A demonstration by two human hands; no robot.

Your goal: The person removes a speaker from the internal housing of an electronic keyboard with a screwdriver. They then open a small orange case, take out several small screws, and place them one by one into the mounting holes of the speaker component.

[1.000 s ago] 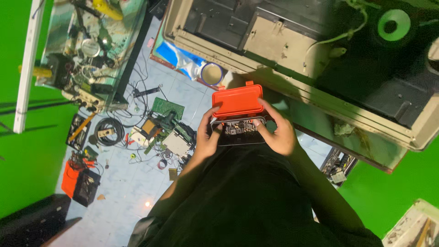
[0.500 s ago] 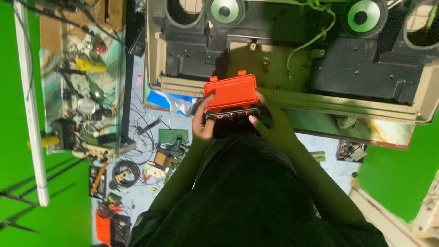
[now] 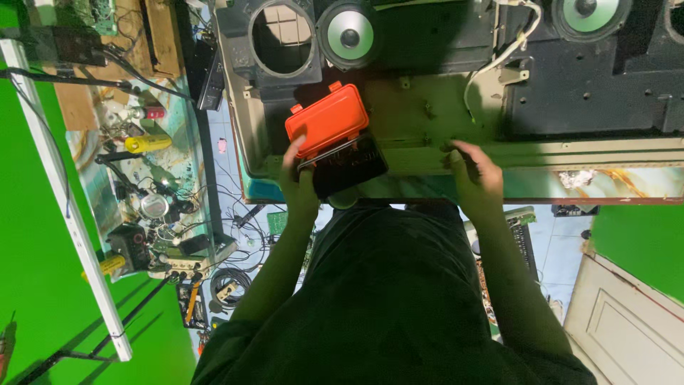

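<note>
Your left hand [image 3: 298, 180] is hiding part of the orange case [image 3: 328, 118], and its dark open tray [image 3: 349, 167] is too dim to show what is lying inside. Your right hand [image 3: 474, 171] is covering its own fingertips at the panel edge. The speaker [image 3: 590, 14] at the top is getting cut off. The small parts on the side table [image 3: 160, 207] are looking too tiny to tell apart.

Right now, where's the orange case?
In the head view, the open orange case sits left of centre on the speaker cabinet, just below the empty round cutout, with the left hand on it.
</note>
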